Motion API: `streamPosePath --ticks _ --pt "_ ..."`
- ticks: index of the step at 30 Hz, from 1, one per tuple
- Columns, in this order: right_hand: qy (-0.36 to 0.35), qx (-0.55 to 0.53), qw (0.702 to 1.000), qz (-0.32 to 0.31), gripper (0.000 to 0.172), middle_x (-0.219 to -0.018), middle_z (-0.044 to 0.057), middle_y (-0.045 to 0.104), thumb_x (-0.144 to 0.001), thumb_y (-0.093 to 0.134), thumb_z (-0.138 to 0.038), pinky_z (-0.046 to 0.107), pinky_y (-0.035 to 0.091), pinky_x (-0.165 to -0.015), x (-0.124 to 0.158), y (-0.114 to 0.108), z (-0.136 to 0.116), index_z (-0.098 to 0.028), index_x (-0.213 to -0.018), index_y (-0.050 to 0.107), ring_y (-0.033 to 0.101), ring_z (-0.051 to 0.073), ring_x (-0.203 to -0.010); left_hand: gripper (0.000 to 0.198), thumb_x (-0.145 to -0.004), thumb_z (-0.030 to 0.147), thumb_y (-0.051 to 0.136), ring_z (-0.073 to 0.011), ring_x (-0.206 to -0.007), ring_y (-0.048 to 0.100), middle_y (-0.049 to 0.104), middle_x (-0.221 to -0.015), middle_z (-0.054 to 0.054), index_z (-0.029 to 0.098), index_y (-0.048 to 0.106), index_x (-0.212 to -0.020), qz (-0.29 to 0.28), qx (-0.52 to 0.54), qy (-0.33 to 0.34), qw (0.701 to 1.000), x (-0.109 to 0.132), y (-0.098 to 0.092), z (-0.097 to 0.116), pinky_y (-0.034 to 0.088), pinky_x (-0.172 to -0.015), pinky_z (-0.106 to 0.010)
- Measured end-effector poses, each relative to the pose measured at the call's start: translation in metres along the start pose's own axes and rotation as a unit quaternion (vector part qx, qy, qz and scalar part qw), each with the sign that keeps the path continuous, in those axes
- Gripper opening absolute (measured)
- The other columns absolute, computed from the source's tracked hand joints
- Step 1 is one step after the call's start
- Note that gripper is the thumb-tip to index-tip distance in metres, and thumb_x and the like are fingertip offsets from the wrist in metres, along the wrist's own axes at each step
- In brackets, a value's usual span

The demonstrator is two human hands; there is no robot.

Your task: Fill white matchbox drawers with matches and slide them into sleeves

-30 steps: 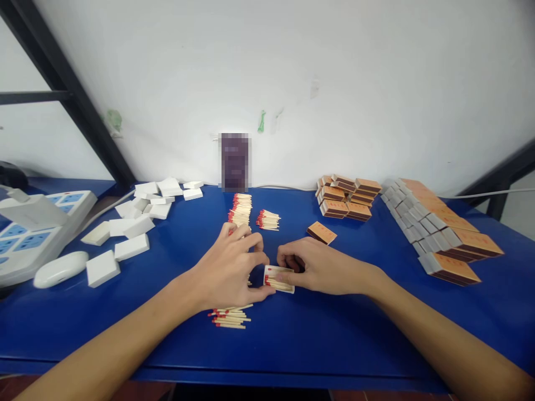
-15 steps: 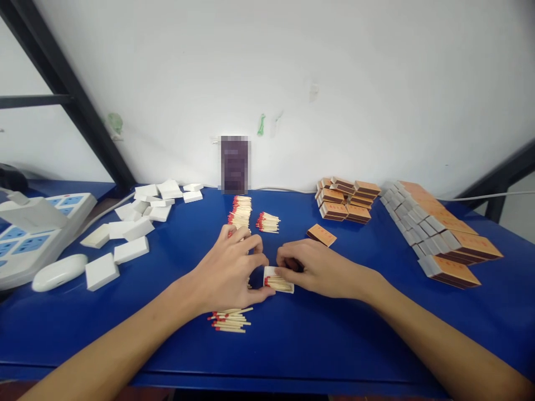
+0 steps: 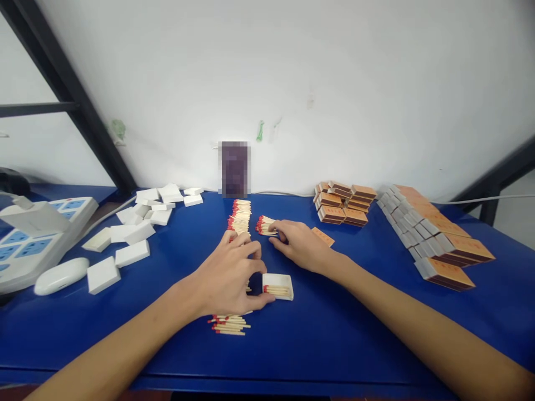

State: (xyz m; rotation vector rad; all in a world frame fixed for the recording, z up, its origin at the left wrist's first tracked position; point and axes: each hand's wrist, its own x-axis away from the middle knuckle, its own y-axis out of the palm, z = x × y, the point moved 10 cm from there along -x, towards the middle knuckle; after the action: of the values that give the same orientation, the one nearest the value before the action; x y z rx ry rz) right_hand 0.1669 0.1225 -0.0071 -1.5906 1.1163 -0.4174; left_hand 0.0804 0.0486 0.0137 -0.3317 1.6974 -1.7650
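My left hand [image 3: 228,273] curves over the table with thumb and index finger gripping the left end of a white matchbox tray [image 3: 288,279]. Red-tipped matches [image 3: 278,291] lie along the tray's near side, heads to the left. Behind the tray, my right hand [image 3: 301,242] has its curled fingertips and thumb closed around the right ends of a small match pile [image 3: 262,225]. A longer row of matches [image 3: 241,214] extends back from behind my left fingers. More loose matches [image 3: 229,324] lie below my left hand, partly covered by it.
White empty trays [image 3: 131,254] are scattered at left, near a white oval case [image 3: 62,276] and a power strip [image 3: 39,236]. One orange matchbox [image 3: 324,236] lies behind my right wrist. Stacked matchboxes [image 3: 345,203] and a larger stack [image 3: 443,228] stand at right. A blurred dark rectangle [image 3: 234,170] leans against the wall.
My right hand has left the tray and moved back to the small match pile. My left hand stays on the tray, whose inside is now more exposed. The view has shifted slightly.
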Motion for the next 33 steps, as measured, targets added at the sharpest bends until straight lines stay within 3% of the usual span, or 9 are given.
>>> streamPosePath --ticks 7,17,21,24,29,33 --pt "0.019 -0.013 1.0 -0.004 0.015 -0.068 -0.001 0.056 -0.091 0.052 -0.022 0.024 0.029 -0.057 -0.011 0.007 0.007 -0.018 -0.078 0.058 0.043 0.011 -0.058 0.036 -0.075 0.056 0.069 -0.0194 -0.085 0.048 0.057 -0.082 -0.002 0.022 0.073 -0.085 -0.005 0.033 -0.009 0.999 0.001 0.002 -0.005 0.031 -0.083 -0.038" --pt "0.032 -0.083 0.996 -0.024 0.009 -0.06 -0.005 0.05 -0.086 0.058 -0.023 0.024 0.03 -0.055 0.002 0.003 0.007 -0.017 -0.081 0.063 0.044 0.01 -0.055 0.032 -0.076 0.053 0.069 -0.0217 -0.09 0.048 0.058 -0.089 -0.003 0.022 0.073 -0.083 0.006 0.034 0.001 0.999 0.001 -0.001 -0.001 0.032 -0.085 -0.04" --pt "0.034 -0.096 0.995 0.004 0.012 -0.06 -0.005 0.049 -0.089 0.055 -0.024 0.023 0.032 -0.057 0.003 -0.002 0.01 -0.017 -0.092 0.064 0.045 0.01 -0.055 0.032 -0.076 0.053 0.069 -0.0227 -0.091 0.048 0.06 -0.09 -0.003 0.022 0.073 -0.086 0.004 0.031 -0.001 1.0 0.001 0.0 -0.002 0.032 -0.084 -0.04" --pt "0.033 -0.078 0.996 0.025 0.018 -0.062 -0.003 0.054 -0.091 0.05 -0.022 0.024 0.033 -0.06 0.001 -0.002 0.012 -0.017 -0.1 0.065 0.047 0.011 -0.057 0.034 -0.077 0.054 0.067 -0.0233 -0.092 0.048 0.061 -0.089 -0.004 0.021 0.073 -0.085 0.006 0.027 0.002 1.0 0.0 0.001 -0.002 0.032 -0.083 -0.041" --pt "0.006 -0.033 0.999 0.025 0.021 -0.08 0.004 0.066 -0.092 0.047 -0.019 0.025 0.036 -0.066 -0.003 0.002 0.007 -0.016 -0.093 0.068 0.054 0.014 -0.069 0.035 -0.076 0.054 0.068 -0.0226 -0.092 0.048 0.061 -0.09 -0.004 0.021 0.072 -0.082 0.013 0.021 0.006 1.0 0.0 0.0 -0.002 0.032 -0.084 -0.041" --pt "0.017 -0.025 0.999 0.022 0.021 -0.081 0.004 0.068 -0.092 0.049 -0.02 0.025 0.036 -0.066 -0.003 0.003 0.008 -0.016 -0.093 0.069 0.055 0.014 -0.069 0.035 -0.077 0.055 0.068 -0.0225 -0.091 0.049 0.061 -0.091 -0.004 0.021 0.072 -0.083 0.012 0.022 0.004 1.0 0.0 -0.001 -0.003 0.032 -0.085 -0.041"
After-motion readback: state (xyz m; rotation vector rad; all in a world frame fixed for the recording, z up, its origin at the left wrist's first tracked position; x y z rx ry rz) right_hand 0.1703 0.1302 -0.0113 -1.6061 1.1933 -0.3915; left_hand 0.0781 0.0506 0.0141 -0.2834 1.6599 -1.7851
